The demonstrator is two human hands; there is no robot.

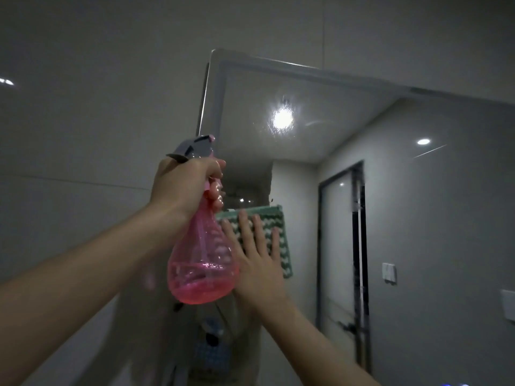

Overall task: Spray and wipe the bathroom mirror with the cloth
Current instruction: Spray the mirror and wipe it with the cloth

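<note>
Up close, the left hand (186,185) is raised in front of the large frameless wall mirror (334,112), near its upper left corner, with fingers curled tight round the neck of a translucent pink plastic spray bottle (202,263) just under its grey trigger head (195,147). A little pink liquid sits in the rounded bottom of the bottle, which hangs upright below the fist. The nozzle points toward the glass.

Just to the right of the bottle and lower, the right hand (257,263) lies flat with fingers spread and straight, pressing a green-and-white knitted cloth (278,232) against the mirror's surface. The cloth shows above and to the right of the fingers, its top edge level and its right side hanging down past the palm. The bottle's body overlaps the left edge of the cloth and the thumb side of that hand from where I stand, so I cannot tell whether they touch.

Higher on the glass, a bright ceiling light (282,119) is reflected, with a faint smeary halo round it. To the right, the mirror also reflects a dark-framed door (342,246) and a pale wall switch (389,272). Grey glossy wall tiles (83,107) fill the space left of the mirror's edge.
</note>
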